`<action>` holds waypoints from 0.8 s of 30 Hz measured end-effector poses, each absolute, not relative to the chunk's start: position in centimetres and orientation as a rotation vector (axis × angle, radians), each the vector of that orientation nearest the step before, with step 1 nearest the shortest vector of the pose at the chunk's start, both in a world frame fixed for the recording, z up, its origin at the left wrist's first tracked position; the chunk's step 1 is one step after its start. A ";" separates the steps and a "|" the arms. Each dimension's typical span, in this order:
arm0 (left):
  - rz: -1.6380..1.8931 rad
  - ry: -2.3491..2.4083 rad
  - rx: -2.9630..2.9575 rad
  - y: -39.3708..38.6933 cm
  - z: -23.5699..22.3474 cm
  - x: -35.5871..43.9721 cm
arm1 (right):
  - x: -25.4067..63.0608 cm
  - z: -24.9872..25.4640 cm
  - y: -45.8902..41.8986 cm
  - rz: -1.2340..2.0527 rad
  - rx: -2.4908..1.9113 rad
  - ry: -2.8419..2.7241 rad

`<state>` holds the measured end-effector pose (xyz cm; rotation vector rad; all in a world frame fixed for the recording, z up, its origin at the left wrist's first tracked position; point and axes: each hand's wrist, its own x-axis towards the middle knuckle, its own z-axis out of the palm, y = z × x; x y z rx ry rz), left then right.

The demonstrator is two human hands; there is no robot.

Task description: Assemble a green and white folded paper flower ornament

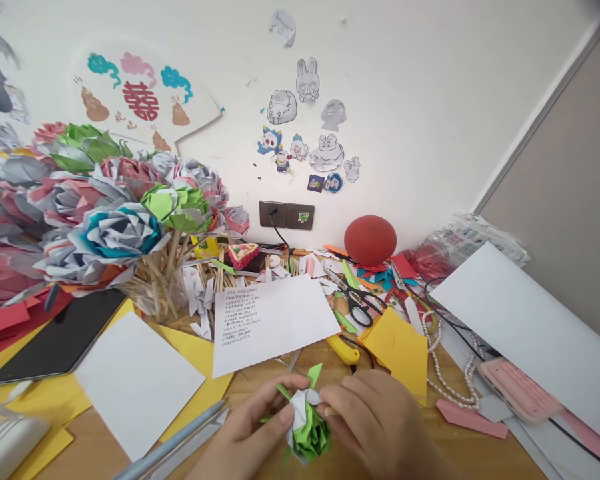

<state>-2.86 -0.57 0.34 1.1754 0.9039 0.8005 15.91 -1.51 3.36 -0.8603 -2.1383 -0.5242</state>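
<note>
A green and white folded paper flower (310, 432) is held between both hands above the wooden table. My left hand (260, 420) grips its left side, thumb on the white paper and index finger behind near a green tip. My right hand (365, 420) pinches a white part at the flower's upper right; the exact hold of its fingers is partly hidden. Pointed green paper pieces stick out at the top and left. Just beyond the hands lie a yellow-handled cutter (344, 349) and a sheet with handwriting (275, 320).
Finished paper flowers (120, 230) on sticks crowd the left. A dark tablet (60, 337) and a white square sheet (140, 380) lie near them. Black-handled scissors (361, 308), yellow paper (397, 347), a red balloon (370, 240), a bead string (443, 373) and a pink keyboard (520, 390) fill the right.
</note>
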 end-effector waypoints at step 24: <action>0.809 0.763 1.025 -0.5 1.0 -2.6 | 16.7 4.2 -1.6 -0.166 -0.954 -2.179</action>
